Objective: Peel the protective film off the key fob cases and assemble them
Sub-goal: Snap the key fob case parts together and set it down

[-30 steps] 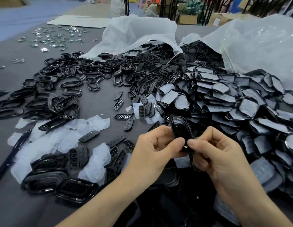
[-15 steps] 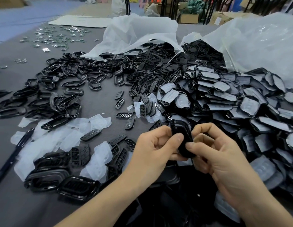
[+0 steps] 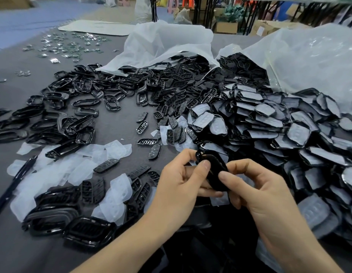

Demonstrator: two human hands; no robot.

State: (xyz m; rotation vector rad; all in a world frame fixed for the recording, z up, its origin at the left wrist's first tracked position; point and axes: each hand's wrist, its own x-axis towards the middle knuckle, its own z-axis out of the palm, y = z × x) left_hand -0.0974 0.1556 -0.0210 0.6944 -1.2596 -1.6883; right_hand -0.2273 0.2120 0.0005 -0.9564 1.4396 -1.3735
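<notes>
Barely dented, I'd say. On the left there's a drift of peeled films, and right by it a few glossy black cases that look put together, though I can't swear they're finished.

In the middle, the left hand and the right hand are close together. Both are pinching one black key fob case between thumbs and fingers, held up just over the near side of the counter. Its face looks bare and shiny, so my guess is this one's already peeled and is being pressed together, but the join itself is hidden.

To the right is a big heap of film-covered shells, all with the whitish film on, so most of the job is left.

The counter is a grey, cloth-looking surface. Going across:
- a dark pen at the left edge
- small shiny metal bits scattered far back
- a spread of loose black frames
- button pads around the centre
- two white plastic bags, one spilling frames and pads, the other spilling shells

Behind it all the place looks like a workshop or storeroom. There's a bluish floor at left, coloured plastic stools, then cardboard boxes and dark rack legs toward the right, all a bit blurred.
</notes>
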